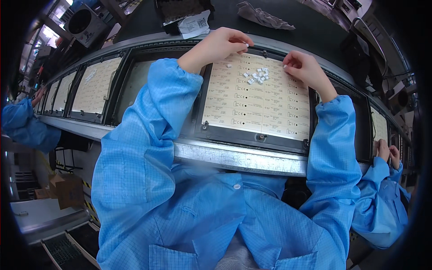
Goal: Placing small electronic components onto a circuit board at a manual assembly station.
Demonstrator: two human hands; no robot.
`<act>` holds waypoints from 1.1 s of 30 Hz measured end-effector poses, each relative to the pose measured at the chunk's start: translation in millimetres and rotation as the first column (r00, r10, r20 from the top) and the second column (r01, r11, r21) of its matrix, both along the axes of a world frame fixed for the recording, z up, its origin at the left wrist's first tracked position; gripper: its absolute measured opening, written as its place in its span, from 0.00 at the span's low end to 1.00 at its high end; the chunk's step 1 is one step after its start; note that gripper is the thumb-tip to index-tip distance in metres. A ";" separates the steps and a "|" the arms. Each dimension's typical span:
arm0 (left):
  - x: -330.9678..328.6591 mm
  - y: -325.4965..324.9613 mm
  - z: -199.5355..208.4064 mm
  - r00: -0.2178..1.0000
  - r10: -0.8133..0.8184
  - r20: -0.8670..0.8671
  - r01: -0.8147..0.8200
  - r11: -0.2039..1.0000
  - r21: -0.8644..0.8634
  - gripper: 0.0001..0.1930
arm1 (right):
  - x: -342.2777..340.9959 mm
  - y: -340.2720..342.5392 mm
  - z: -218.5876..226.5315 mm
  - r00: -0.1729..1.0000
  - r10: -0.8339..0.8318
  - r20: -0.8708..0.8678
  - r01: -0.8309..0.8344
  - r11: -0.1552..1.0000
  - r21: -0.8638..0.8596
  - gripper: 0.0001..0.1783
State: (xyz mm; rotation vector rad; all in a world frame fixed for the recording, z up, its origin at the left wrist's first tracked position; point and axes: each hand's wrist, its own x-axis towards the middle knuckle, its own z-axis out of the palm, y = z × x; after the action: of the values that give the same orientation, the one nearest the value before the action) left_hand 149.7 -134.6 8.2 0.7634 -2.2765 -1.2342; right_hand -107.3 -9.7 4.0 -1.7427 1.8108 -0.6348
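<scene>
Head camera showed me small white pieces (258,76) heaped on the printed panel (220,105); I judged them light, stiff, perhaps slippery, best pinched by opposite edges. Left hand (218,47) and right hand (307,70), apart, each pinched one between thumb and finger.

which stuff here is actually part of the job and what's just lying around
In use:
- white part at the left hand's fingertips
- white part at the right hand's fingertips
- loose pile of white parts
- cream printed panel

Probably just lying about:
- crumpled sheet
- cardboard box

Unclear: white packet
</scene>
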 end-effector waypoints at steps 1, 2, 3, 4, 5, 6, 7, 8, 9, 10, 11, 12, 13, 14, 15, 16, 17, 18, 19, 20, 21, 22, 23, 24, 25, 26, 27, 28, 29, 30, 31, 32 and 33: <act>1.5 -2.0 -2.6 1.000 -0.003 0.001 0.003 1.000 -0.001 0.11 | 2.7 0.7 0.2 0.996 0.023 -0.084 -0.026 0.999 -0.039 0.04; 2.9 -1.1 -2.7 0.995 0.027 0.091 -0.010 0.983 -0.182 0.11 | 4.8 1.3 0.0 0.996 0.020 -0.082 -0.023 0.999 -0.040 0.04; 4.0 -1.0 -2.6 0.982 0.072 0.174 -0.006 0.934 -0.358 0.11 | 6.5 1.8 -0.5 0.993 0.015 -0.117 -0.021 0.999 -0.046 0.04; 5.1 -2.8 -5.6 0.982 0.070 0.177 -0.001 0.933 -0.359 0.11 | 7.5 2.1 -1.0 0.988 0.010 -0.151 -0.019 0.998 -0.053 0.04; 6.9 -4.9 -11.7 0.977 0.068 0.204 0.052 0.846 -0.530 0.11 | 8.6 2.6 -0.5 0.989 0.006 -0.147 -0.014 0.998 -0.053 0.04; 7.8 -7.1 -17.4 0.970 0.072 0.232 0.108 0.726 -0.679 0.11 | 9.3 2.8 1.1 0.988 0.016 -0.154 -0.027 0.997 -0.071 0.04; 7.4 -10.3 -22.4 0.969 0.069 0.236 0.114 0.725 -0.679 0.11 | 9.4 2.9 1.5 0.987 0.026 -0.160 -0.041 0.995 -0.089 0.04; 4.1 -10.9 -23.3 0.987 0.043 0.154 0.085 0.674 -0.734 0.11 | 7.0 3.7 -0.7 0.988 0.017 -0.155 -0.031 0.996 -0.088 0.04; 1.5 -11.3 -24.2 0.997 0.011 0.072 0.049 0.622 -0.782 0.11 | 4.0 3.8 -3.2 0.987 0.007 -0.163 -0.034 0.986 -0.164 0.04; 0.6 -11.6 -24.8 0.997 0.002 0.077 0.059 0.622 -0.781 0.11 | 1.4 3.8 -5.2 0.985 -0.004 -0.170 -0.037 0.970 -0.239 0.04; 0.1 -5.4 -15.5 0.989 0.031 0.143 0.083 0.684 -0.725 0.10 | -0.6 3.0 -6.8 0.986 -0.013 -0.164 -0.027 0.971 -0.239 0.04; -0.8 -2.1 -10.1 0.976 0.055 0.211 0.101 0.742 -0.663 0.10 | -1.6 2.0 -7.8 0.993 -0.032 -0.116 0.002 0.969 -0.245 0.04; -1.7 -3.2 -11.7 0.975 0.046 0.216 0.112 0.741 -0.662 0.10 | -2.3 1.7 -8.9 0.996 -0.050 -0.068 0.032 0.968 -0.251 0.04; 0.2 -3.4 -13.3 0.975 0.027 0.222 0.128 0.748 -0.651 0.09 | -1.2 1.1 -9.6 0.998 -0.057 -0.041 0.045 0.967 -0.249 0.04; 1.4 -3.6 -14.9 0.974 0.008 0.228 0.143 0.755 -0.639 0.08 | -0.6 0.7 -8.9 0.998 -0.059 -0.038 0.048 0.967 -0.250 0.04; 1.7 -4.1 -16.5 0.973 0.007 0.231 0.147 0.754 -0.640 0.08 | -0.3 0.4 -7.3 0.998 -0.055 -0.008 0.052 0.974 -0.221 0.04; 2.4 -3.5 -17.4 0.976 0.009 0.219 0.136 0.761 -0.634 0.08 | 0.3 0.2 -6.7 0.998 -0.052 0.022 0.055 0.980 -0.191 0.04; 2.9 -3.4 -18.2 0.978 0.011 0.208 0.125 0.767 -0.629 0.08 | 0.5 -0.1 -6.8 0.998 -0.053 0.025 0.057 0.980 -0.190 0.04; 3.2 -3.8 -18.5 0.978 0.010 0.210 0.127 0.768 -0.628 0.08 | 0.7 -0.7 -7.1 0.998 -0.059 0.014 0.061 0.979 -0.195 0.04; 2.4 -3.9 -17.5 0.977 0.001 0.212 0.138 0.757 -0.639 0.08 | 0.1 -0.7 -7.3 0.998 -0.067 0.002 0.066 0.978 -0.200 0.04; 1.6 -3.8 -16.7 0.977 -0.007 0.214 0.148 0.745 -0.650 0.08 | -1.0 -0.6 -8.1 0.998 -0.070 0.002 0.069 0.978 -0.198 0.04; 0.8 -3.1 -16.3 0.977 -0.010 0.215 0.150 0.746 -0.649 0.08 | -2.5 -0.3 -9.4 0.998 -0.064 -0.024 0.056 0.970 -0.235 0.04; 0.9 -2.2 -15.8 0.972 -0.005 0.234 0.156 0.758 -0.633 0.08 | -3.2 -0.7 -10.0 0.997 -0.055 -0.050 0.040 0.961 -0.273 0.04; 0.8 -1.4 -15.5 0.967 0.000 0.253 0.161 0.771 -0.616 0.08 | -3.6 -1.0 -10.0 0.997 -0.055 -0.049 0.039 0.961 -0.273 0.04; 0.6 -1.3 -17.1 0.967 0.000 0.253 0.161 0.771 -0.616 0.08 | -3.8 -1.3 -9.9 0.998 -0.052 -0.038 0.041 0.965 -0.257 0.04; -0.4 -1.2 -18.8 0.971 -0.001 0.239 0.164 0.727 -0.666 0.08 | -4.0 -1.2 -9.0 0.998 -0.051 -0.029 0.043 0.969 -0.242 0.05; -0.9 -1.7 -19.9 0.975 -0.002 0.224 0.166 0.681 -0.713 0.08 | -3.8 -1.0 -8.3 0.998 -0.052 -0.030 0.043 0.969 -0.243 0.05; -0.9 -3.1 -20.5 0.975 -0.003 0.223 0.165 0.680 -0.714 0.08 | -3.5 -0.8 -7.6 0.998 -0.066 -0.024 0.058 0.969 -0.240 0.05; -1.1 -2.9 -19.9 0.972 0.002 0.235 0.173 0.675 -0.718 0.08 | -3.3 -0.5 -7.8 0.997 -0.079 -0.016 0.073 0.969 -0.237 0.06; -1.1 -2.7 -19.3 0.969 0.006 0.248 0.180 0.669 -0.721 0.08 | -3.9 -0.4 -8.1 0.997 -0.078 -0.017 0.072 0.969 -0.236 0.06; -1.4 -2.5 -18.8 0.969 0.007 0.247 0.179 0.669 -0.721 0.08 | -5.4 -0.2 -8.5 0.997 -0.080 -0.020 0.073 0.969 -0.238 0.06; -1.8 -2.2 -17.7 0.966 0.003 0.258 0.188 0.677 -0.712 0.08 | -6.3 -0.2 -8.7 0.996 -0.082 -0.023 0.074 0.968 -0.240 0.07; -2.1 -2.0 -17.2 0.963 -0.002 0.269 0.198 0.684 -0.703 0.08 | -6.5 0.1 -9.0 0.996 -0.081 -0.023 0.073 0.968 -0.240 0.07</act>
State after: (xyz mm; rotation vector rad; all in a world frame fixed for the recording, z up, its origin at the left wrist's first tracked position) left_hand 147.6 -136.6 -9.0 0.4933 -2.7279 -0.1668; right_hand -113.8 -9.6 -5.0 -1.8522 1.8968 -0.8936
